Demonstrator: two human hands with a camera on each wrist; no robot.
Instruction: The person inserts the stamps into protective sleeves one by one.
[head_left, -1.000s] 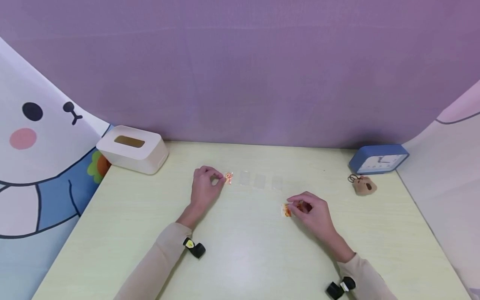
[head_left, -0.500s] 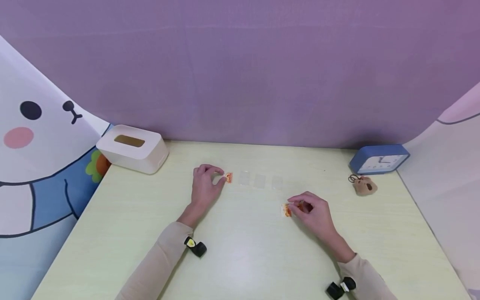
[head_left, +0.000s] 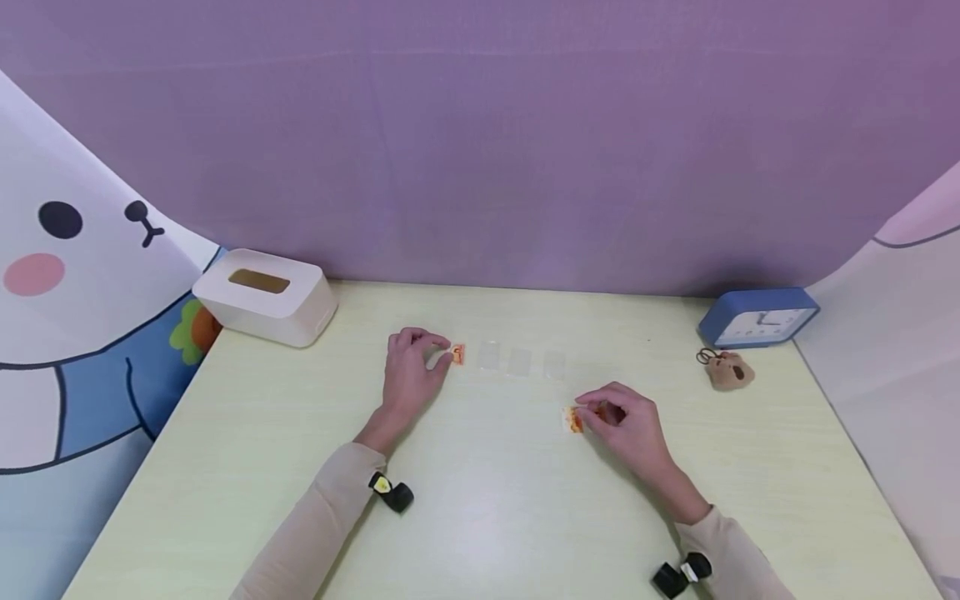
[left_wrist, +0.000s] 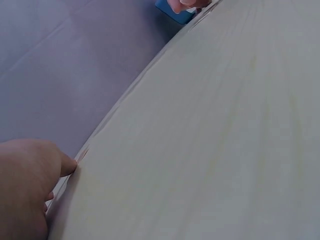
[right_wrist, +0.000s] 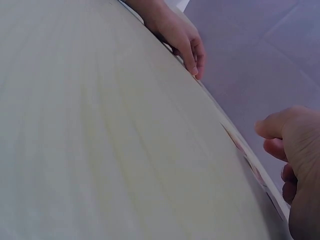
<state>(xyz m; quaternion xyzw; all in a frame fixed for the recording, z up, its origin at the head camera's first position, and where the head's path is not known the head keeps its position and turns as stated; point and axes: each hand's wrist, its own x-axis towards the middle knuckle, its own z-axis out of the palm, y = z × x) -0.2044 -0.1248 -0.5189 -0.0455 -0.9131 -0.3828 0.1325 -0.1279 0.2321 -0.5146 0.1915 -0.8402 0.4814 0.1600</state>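
Observation:
At the left end of a row of small clear rectangles, my left hand (head_left: pixel 408 371) has thumb and index finger at the left edge of a small orange printed card (head_left: pixel 458 354). The left wrist view shows the thumb touching the card's edge on the table. To the right of the row are the clear plastic pieces (head_left: pixel 489 356), lying flat. My right hand (head_left: pixel 626 425), its fingers loosely bent, hovers over more orange-and-white printed pieces (head_left: pixel 573 419), partly hidden by it. In the right wrist view, the right thumb and fingers stand apart from these pieces.
A white tissue box (head_left: pixel 266 300) stands at the back left. At the back right are a blue clock (head_left: pixel 759 318) and a small brown charm with a cord loop (head_left: pixel 729 372). A purple cloth (head_left: pixel 480 150) hangs behind the table (head_left: pixel 465 517).
The orange card, seen at a different angle a second ago, now lies flatter with its print facing up. My left fingertips have shifted slightly up beside it. The right hand stays where it was.

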